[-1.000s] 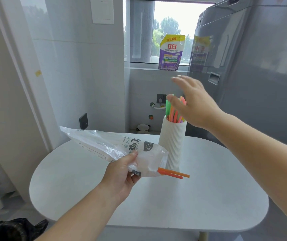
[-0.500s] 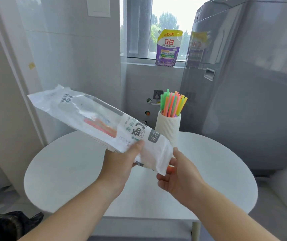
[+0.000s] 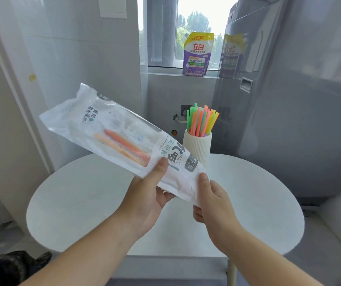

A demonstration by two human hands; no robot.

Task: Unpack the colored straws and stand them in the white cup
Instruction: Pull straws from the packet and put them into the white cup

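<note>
- Packet (image 3: 122, 139) slants up-left from its mouth; two orange straws (image 3: 124, 146) lie along it.
- Left hand (image 3: 145, 195) clamps it mid-length.
- Right hand (image 3: 213, 205) pinches the mouth, nearer the white cup (image 3: 197, 147) toward the worktop's (image 3: 258, 203) far edge.

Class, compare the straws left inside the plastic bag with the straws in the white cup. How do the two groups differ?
The straws in the bag are few, two or three, all orange-toned; the straws in the white cup are many, in green, pink, orange and yellow. The bagged ones lie slanted inside the wrapper, held above the table by both hands; the cup ones stand nearly upright, fanned. Both groups look like the same thin straws.
</note>
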